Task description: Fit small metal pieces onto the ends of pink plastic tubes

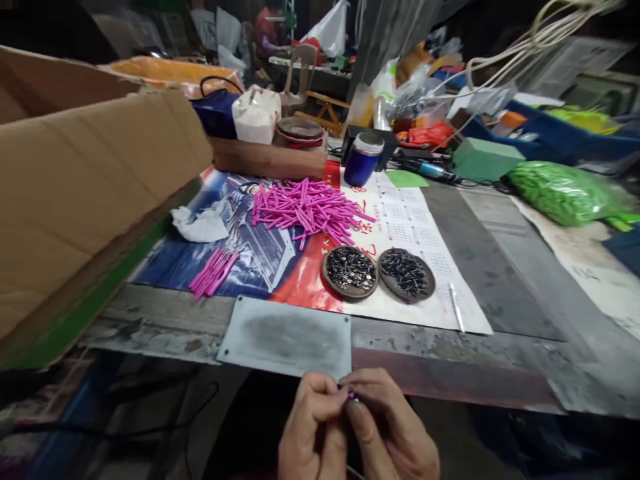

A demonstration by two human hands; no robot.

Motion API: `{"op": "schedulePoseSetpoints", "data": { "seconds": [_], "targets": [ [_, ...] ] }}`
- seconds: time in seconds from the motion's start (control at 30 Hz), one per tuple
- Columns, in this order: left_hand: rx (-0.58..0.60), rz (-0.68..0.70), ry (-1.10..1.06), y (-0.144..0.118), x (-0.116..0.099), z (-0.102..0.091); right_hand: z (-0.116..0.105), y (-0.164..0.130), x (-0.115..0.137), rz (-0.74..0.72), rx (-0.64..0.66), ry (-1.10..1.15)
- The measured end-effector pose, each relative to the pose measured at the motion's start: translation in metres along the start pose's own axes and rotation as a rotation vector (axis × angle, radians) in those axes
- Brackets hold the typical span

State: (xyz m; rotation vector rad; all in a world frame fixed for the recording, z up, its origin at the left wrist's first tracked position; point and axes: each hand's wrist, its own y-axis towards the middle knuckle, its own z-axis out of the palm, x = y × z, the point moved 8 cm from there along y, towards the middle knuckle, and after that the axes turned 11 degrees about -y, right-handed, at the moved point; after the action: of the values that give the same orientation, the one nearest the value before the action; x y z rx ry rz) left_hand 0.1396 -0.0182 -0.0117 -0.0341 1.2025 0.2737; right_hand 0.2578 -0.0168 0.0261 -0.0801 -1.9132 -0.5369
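My left hand [313, 427] and my right hand [393, 430] meet at the near edge of the bench, both with fingers closed. Between their fingertips shows a small purple piece [352, 395] with a shiny bit beside it; the fingers hide the rest. Just beyond lies a pale blue metal plate [295, 337] with a dark smudge. Behind it stand a round dish of small metal washers [351, 270] and another dish of dark screws or pins [407, 273]. A large heap of pink sticks [310, 208] lies farther back, and a smaller bunch of pink sticks [214, 272] at left.
An open cardboard box [100, 193] stands at the left. A crumpled tissue [200, 223], a white pen [456, 307] and a blue jar [364, 160] are on the poster. Green bagged pieces [565, 193] lie right. A person [267, 33] is in the background.
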Motion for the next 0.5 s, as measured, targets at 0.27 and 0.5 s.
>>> {"op": "schedulePoseSetpoints", "data": {
  "seconds": [0.27, 0.5],
  "targets": [
    [0.026, -0.039, -0.041, 0.002, 0.003, -0.006, 0.005, 0.002, -0.008, 0.122, 0.039, 0.072],
    [0.067, -0.064, -0.072, 0.004, 0.008, -0.009, 0.007, 0.005, -0.012, 0.103, 0.085, 0.092]
  ]
}}
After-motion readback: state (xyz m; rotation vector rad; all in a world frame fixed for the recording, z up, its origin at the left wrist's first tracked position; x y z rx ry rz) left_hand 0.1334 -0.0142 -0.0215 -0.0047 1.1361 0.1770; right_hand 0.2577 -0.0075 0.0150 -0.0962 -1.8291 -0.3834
